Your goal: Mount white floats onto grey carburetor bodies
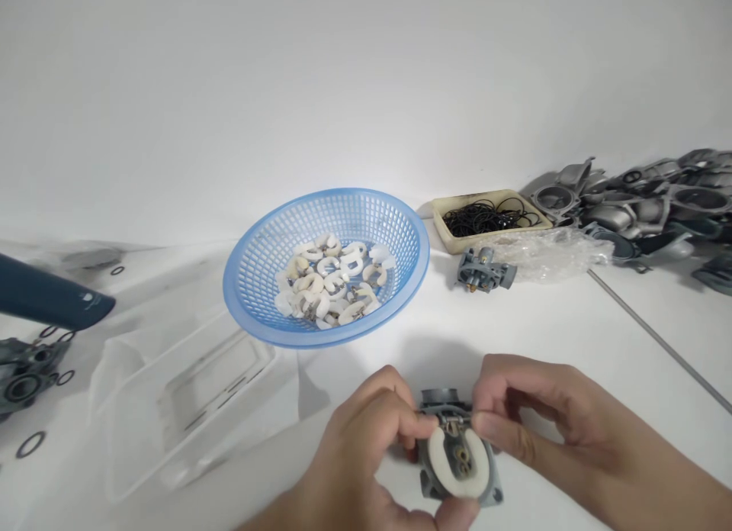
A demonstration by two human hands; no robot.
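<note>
A grey metal carburetor body point(493, 491) lies on the table in front of me. On top of it sits a white U-shaped float point(440, 456), with brass jets showing inside the U. My left hand point(366, 447) grips the body's left side, its thumb at the float's lower edge and a fingertip by the hinge. At the hinge's right end, my right hand point(543, 432) pinches with thumb and forefinger; a thin pin seems to be there, but the fingertips cover most of it.
A blue basket point(245, 317) holds several white floats. Behind it on the right are a cream tray point(457, 243) of black O-rings, another carburetor point(485, 270), bubble wrap point(549, 255) and piled metal housings point(646, 210). Left are a clear plastic bin point(134, 447) and a dark blue bottle point(51, 294).
</note>
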